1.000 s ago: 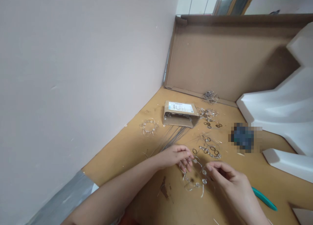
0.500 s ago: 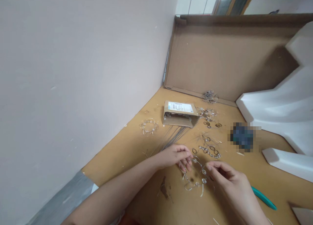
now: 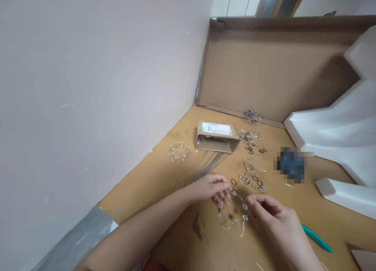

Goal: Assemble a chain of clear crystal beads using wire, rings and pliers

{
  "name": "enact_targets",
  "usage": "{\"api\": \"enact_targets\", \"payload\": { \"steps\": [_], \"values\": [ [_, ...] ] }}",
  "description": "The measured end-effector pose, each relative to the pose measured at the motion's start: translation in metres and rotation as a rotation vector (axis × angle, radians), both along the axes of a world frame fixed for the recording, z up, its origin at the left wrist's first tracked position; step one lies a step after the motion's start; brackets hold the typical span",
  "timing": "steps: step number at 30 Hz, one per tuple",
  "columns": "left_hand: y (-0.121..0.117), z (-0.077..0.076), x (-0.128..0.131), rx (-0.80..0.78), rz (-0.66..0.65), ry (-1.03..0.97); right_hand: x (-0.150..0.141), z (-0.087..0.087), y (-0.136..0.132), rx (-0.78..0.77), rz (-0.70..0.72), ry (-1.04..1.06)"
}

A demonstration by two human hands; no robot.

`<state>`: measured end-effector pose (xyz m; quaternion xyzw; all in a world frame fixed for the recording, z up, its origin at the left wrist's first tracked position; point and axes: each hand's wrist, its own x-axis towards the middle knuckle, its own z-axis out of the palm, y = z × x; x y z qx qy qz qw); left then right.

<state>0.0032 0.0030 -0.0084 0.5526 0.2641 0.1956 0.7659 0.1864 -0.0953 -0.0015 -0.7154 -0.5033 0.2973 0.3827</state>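
Between my hands hangs a loop of thin wire strung with clear beads (image 3: pixel 244 217), loose wire ends sticking out from it. My left hand (image 3: pixel 216 189) pinches the loop's upper left side between thumb and fingers. On the loop's right side, my right hand (image 3: pixel 272 214) has thumb and forefinger pressed together on a thin wire end. Just beyond the hands lie a short beaded strand (image 3: pixel 261 188) and several dark rings (image 3: pixel 234 181). Straight grey wires (image 3: pixel 210 163) fan out behind my left hand.
A small open cardboard box (image 3: pixel 216 135) with a label stands further back. Another beaded wire ring (image 3: pixel 179 152) lies left of it, tangled beaded pieces (image 3: pixel 249 137) to its right. A teal handle (image 3: pixel 317 238) is beside my right wrist. White foam (image 3: pixel 340 194) and a cardboard panel (image 3: pixel 249 71) border the table.
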Motion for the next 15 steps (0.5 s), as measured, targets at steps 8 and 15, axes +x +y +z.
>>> {"api": "enact_targets", "payload": {
  "steps": [8,15],
  "values": [
    [0.001,-0.003,0.000,-0.010,-0.003,-0.011,0.000,0.000,0.002,0.022,0.007,0.007],
    [0.001,-0.003,-0.001,-0.025,-0.015,-0.037,0.003,-0.010,0.003,0.005,-0.014,0.023]
  ]
}}
